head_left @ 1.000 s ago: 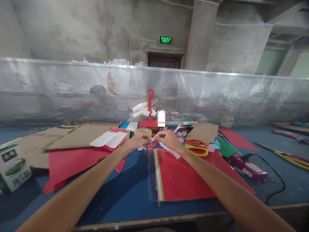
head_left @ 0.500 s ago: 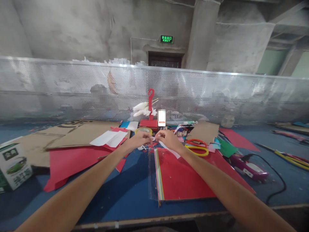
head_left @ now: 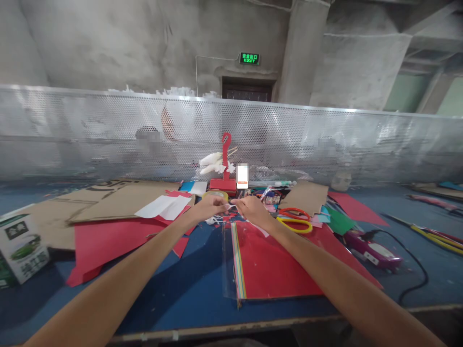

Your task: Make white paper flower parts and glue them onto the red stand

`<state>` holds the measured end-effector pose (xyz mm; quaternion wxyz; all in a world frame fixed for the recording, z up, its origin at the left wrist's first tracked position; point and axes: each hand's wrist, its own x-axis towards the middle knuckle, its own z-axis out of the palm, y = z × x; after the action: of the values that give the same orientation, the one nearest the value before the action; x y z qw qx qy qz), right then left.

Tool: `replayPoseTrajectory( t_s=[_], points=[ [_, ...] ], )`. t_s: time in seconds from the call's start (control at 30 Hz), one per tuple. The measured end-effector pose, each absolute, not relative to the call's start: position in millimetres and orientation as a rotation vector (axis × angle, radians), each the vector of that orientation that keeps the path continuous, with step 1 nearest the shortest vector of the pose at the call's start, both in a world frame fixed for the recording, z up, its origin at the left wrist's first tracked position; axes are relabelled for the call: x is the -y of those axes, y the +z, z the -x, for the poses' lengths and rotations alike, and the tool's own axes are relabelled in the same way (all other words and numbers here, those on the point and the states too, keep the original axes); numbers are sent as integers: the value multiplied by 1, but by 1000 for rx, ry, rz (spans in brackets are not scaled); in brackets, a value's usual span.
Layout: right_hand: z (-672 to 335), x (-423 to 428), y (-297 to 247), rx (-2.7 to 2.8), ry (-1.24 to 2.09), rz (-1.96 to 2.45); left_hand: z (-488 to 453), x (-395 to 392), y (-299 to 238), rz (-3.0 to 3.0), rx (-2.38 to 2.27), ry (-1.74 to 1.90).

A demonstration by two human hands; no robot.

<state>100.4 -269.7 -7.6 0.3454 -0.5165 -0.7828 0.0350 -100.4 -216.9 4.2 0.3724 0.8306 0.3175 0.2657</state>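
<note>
Both hands meet over the middle of the blue table, fingertips almost touching. My left hand is closed in a pinch on a small white paper piece. My right hand pinches the other side of that piece, its thumb and fingers pressed together. Beneath my right wrist, part of a white paper strip shows; whether it joins the pinched piece is hidden. A stack of red paper with coloured edges lies below my right forearm. Just behind my left hand sits a yellow tape roll.
Cardboard, white sheets and red paper cover the left side. A milk carton stands far left. Scissors and a purple corded device lie right. Behind stand a red hook-shaped stand and a phone.
My right hand has turned slightly, its fingers flattening against the white paper. Less of the strip under my right wrist shows now. My left hand has hardly moved.
</note>
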Motion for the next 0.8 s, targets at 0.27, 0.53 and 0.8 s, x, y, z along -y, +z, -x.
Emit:
replayPoseTrajectory(
  t_s=[0.27,0.53,0.8],
  points=[
    [-98,275,-6,2016,156,1085,105,212,3,-2128,-800,698],
    [-101,268,-9,2053,-16,1201,104,215,3,-2168,-838,688],
    [-102,268,-11,2141,70,1301,107,203,-3,-2212,-767,707]
  ],
)
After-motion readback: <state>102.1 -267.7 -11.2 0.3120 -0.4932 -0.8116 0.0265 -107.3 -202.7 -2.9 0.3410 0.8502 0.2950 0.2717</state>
